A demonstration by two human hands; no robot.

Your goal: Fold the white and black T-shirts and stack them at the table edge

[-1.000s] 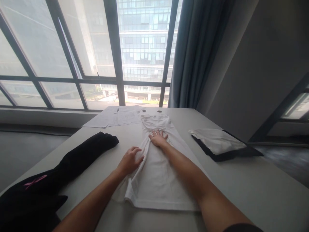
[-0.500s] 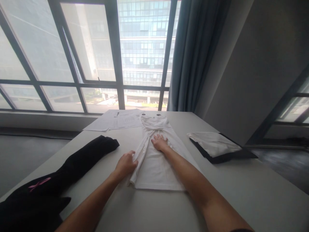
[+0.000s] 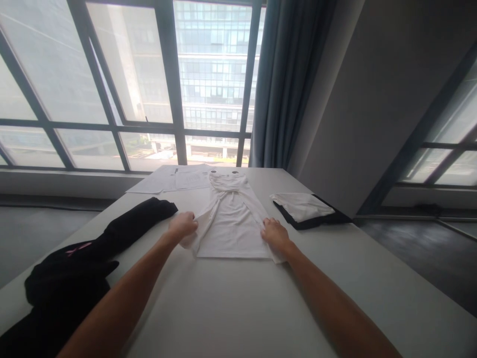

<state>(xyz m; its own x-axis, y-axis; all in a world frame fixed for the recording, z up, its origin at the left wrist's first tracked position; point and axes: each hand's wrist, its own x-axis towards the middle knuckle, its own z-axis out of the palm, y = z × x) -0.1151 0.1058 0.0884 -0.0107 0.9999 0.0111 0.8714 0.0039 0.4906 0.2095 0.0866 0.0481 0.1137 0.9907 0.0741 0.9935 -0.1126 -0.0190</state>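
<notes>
A white garment (image 3: 231,223) lies lengthwise on the white table (image 3: 231,308), both sides folded inward. My left hand (image 3: 182,224) grips its left edge near the bottom, fingers closed on the fabric. My right hand (image 3: 275,233) holds the right edge near the bottom corner. Both arms reach forward over the table.
A black garment (image 3: 93,248) with a pink mark sprawls along the left side. A folded white cloth on a black one (image 3: 303,209) sits at the right. Papers (image 3: 175,181) lie at the far edge under the window. A blue curtain (image 3: 286,84) hangs behind.
My right hand left the garment's middle and came to its right edge. My left hand took hold of the left edge. The view pulled back from the table.
</notes>
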